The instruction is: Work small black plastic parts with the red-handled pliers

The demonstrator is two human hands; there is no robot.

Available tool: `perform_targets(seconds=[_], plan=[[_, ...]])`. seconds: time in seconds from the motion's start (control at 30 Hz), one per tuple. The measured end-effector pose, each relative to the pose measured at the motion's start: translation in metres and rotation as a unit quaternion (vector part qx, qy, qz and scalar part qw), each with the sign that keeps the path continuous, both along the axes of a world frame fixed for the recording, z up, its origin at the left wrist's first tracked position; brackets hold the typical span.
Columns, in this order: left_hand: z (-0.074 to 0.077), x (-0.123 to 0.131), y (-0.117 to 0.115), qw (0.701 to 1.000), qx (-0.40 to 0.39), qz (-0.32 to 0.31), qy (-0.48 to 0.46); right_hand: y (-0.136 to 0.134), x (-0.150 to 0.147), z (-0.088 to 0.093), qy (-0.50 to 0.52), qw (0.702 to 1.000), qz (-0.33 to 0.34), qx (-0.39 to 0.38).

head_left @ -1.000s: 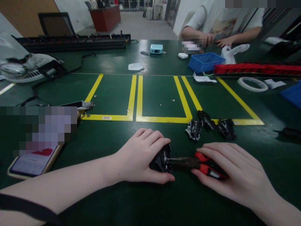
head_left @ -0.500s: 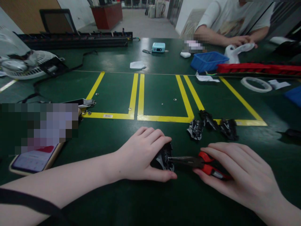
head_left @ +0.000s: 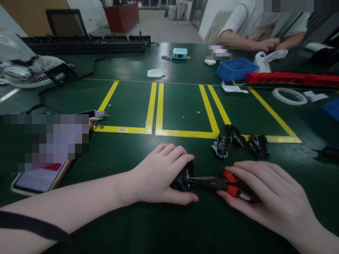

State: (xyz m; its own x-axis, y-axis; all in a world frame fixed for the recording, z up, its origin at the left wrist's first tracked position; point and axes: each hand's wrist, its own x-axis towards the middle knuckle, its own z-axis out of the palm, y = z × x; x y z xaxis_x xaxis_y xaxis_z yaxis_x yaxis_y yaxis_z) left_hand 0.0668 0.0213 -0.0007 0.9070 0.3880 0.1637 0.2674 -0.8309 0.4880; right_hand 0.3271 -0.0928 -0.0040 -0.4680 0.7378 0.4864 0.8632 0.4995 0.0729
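My left hand [head_left: 162,173] is wrapped round a small black part [head_left: 183,179] and presses it to the green table [head_left: 127,102]. My right hand [head_left: 267,192] grips the red handles of a pair of needle-nose pliers [head_left: 225,183]. The pliers' dark jaws reach left into the black part. Just behind, three similar black and silver parts [head_left: 239,143] lie on the yellow line.
A phone [head_left: 39,178] lies at the left near a metal bracket [head_left: 94,114] and loose washers. A fan [head_left: 23,72] stands far left. At the back are a blue bin [head_left: 233,68], red tray [head_left: 291,77], tape roll [head_left: 288,95], and another person's arms [head_left: 254,42].
Hardly anything differs. Both hands keep their grip on the part and pliers; the view has shifted slightly.
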Motion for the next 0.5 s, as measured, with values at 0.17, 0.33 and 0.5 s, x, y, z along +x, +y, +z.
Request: perform_targets(seconds=[0.17, 0.33, 0.5], plan=[[0.0009, 0.0006, 0.0003, 1.000, 0.004, -0.001, 0.009, -0.0002, -0.0005, 0.0007, -0.012, 1.000, 0.007, 0.006], [-0.0036, 0.0008, 0.0021, 1.000, 0.012, -0.012, 0.004, 0.0019, -0.0005, 0.0002, -0.008, 1.000, 0.009, -0.006], [-0.0051, 0.0010, 0.0018, 0.999, 0.027, -0.019, 0.008, 0.0039, -0.0014, 0.0005, 0.007, 1.000, 0.009, -0.023]])
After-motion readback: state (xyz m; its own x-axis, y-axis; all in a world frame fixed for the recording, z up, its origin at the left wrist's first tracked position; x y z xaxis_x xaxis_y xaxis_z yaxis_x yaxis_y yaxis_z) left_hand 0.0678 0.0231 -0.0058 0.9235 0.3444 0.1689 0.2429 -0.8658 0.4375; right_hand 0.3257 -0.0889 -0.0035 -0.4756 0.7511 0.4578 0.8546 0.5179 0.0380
